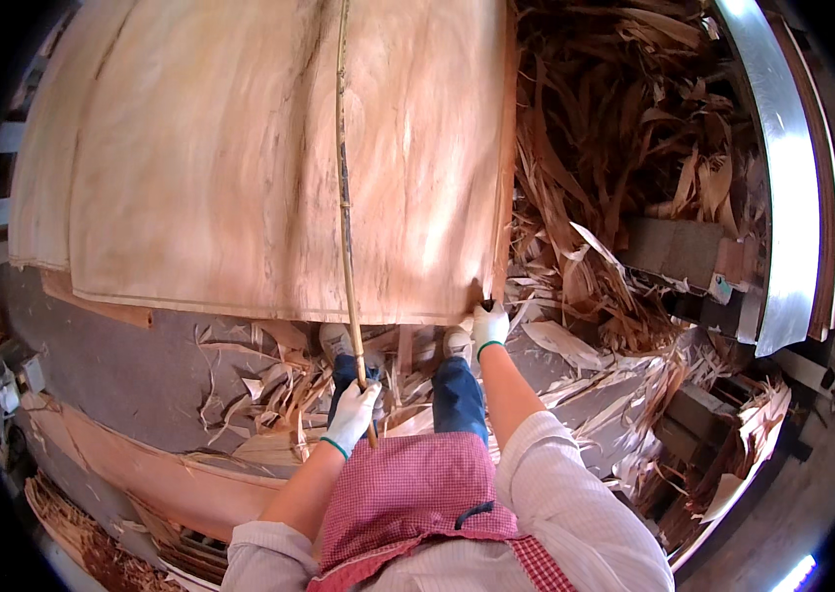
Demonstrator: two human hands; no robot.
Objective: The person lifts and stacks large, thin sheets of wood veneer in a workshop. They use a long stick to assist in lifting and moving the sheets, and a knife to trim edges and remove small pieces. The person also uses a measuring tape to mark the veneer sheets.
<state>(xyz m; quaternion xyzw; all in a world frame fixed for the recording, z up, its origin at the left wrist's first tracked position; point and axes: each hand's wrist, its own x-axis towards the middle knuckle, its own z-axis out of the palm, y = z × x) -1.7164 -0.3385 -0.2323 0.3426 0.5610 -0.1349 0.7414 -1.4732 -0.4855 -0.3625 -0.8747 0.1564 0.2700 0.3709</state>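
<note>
Apron (412, 483), left hand (352, 418) gripping pole (346, 237) across veneer (200, 168), right hand (491, 324) pinching edge, scraps (585, 281) alongside

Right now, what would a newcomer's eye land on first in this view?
First, the broad pale wood sheet filling the upper left and centre, with a long thin pole extending over it from the gloved left hand. Then the tangle of brown wood scraps at upper right, and the shiny metal strip to its right.

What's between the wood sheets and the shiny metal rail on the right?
Between the wood sheets and metal rail, the head view shows torn wood strips and a greyish block.
</note>
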